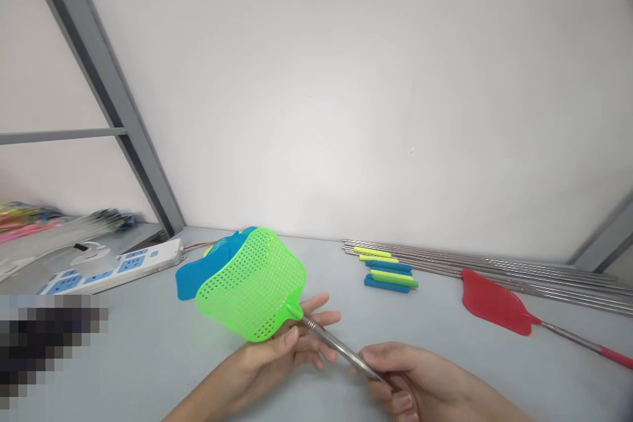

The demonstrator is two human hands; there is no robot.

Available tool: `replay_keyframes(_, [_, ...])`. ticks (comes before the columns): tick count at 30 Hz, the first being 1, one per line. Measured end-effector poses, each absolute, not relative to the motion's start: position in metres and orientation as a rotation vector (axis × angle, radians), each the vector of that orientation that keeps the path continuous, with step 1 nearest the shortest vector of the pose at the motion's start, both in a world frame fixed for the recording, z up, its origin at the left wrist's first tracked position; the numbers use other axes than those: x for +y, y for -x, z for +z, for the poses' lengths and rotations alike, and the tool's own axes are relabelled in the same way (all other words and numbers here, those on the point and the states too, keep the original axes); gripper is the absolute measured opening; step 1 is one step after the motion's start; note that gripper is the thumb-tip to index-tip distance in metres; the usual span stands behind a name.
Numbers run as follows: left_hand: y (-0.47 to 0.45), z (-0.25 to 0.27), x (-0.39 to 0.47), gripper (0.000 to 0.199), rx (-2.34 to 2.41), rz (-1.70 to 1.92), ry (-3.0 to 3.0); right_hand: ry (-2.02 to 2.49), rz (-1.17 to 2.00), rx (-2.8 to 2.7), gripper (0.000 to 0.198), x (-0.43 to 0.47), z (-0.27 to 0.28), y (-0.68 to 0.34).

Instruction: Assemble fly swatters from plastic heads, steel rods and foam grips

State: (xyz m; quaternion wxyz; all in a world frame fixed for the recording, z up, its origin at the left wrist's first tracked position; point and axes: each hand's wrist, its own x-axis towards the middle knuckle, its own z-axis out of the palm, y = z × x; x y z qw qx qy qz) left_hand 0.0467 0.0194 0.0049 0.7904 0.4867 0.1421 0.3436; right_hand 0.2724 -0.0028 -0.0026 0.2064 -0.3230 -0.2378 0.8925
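Note:
A green fly swatter point(257, 287) with a perforated head is raised over the table, its silver metal rod point(339, 344) slanting down to the right. My right hand point(405, 372) is closed round the lower part of this rod and hides its end. Beneath the swatter's neck, my left hand point(277, 356) is palm up with its fingers spread. The thumb is close to the base of the green head; I cannot tell whether it touches. Behind the green head lie blue fly swatter heads point(198, 273), partly covered.
Several yellow, green and blue grip sleeves point(390, 280) lie beside long metal rods point(484, 264) along the wall. A red fly swatter point(497, 303) rests at the right. A white power strip point(133, 264) is at the left, near a grey metal frame post point(123, 99).

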Motion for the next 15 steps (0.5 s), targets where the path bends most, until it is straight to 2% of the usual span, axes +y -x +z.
replay_keyframes(15, [-0.063, -0.006, 0.011, 0.031, 0.635, 0.64, -1.288, 0.779, 2.457, -0.661, 0.023, -0.009, 0.012, -0.263])
